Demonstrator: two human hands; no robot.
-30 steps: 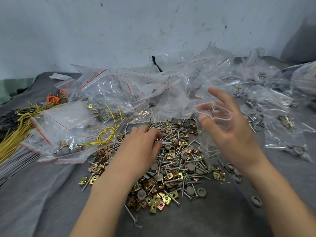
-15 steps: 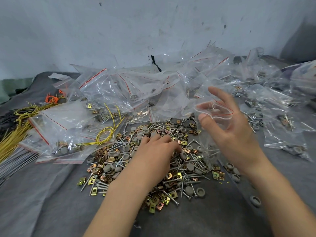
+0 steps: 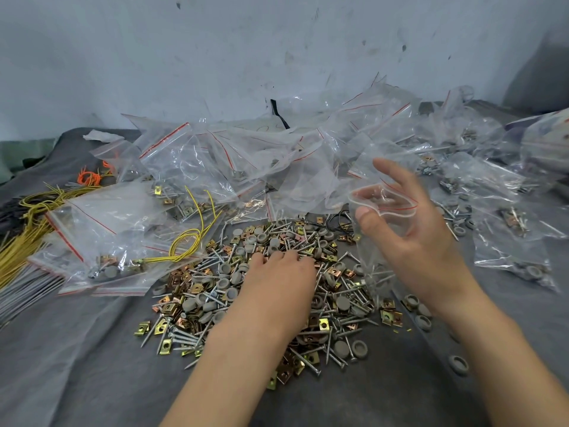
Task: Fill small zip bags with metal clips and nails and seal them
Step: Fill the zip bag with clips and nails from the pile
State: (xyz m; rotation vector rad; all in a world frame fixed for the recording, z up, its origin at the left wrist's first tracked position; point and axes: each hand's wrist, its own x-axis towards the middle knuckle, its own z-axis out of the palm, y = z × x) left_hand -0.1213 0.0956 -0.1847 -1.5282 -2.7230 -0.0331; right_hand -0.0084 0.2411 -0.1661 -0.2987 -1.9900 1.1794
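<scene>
Zip bag (image 3: 371, 248): hangs from our right hand (image 3: 412, 241), above the right edge of the pile, mouth spread wide.
Right hand: thumb and fingers clamped on the bag's rim, by the red stripe.
Left hand (image 3: 277, 282): palm down on the pile; we cannot tell whether its fingers have closed on anything.
Clips (image 3: 323, 325) and nails (image 3: 184, 334): one loose heap on the bench (image 3: 92, 365), mixed with grey caps (image 3: 341, 348).
Handling: we judge the bag thin, limp and slippery, best held at its stiffer zip rim. Nails look hard and pointed and could pierce the film; clips are small and suit a fingertip pinch.
Direction: the bag's long axis runs roughly up and down, mouth uppermost; nails lie every way.
Filled bags (image 3: 107, 235): heaped behind and to the left.
</scene>
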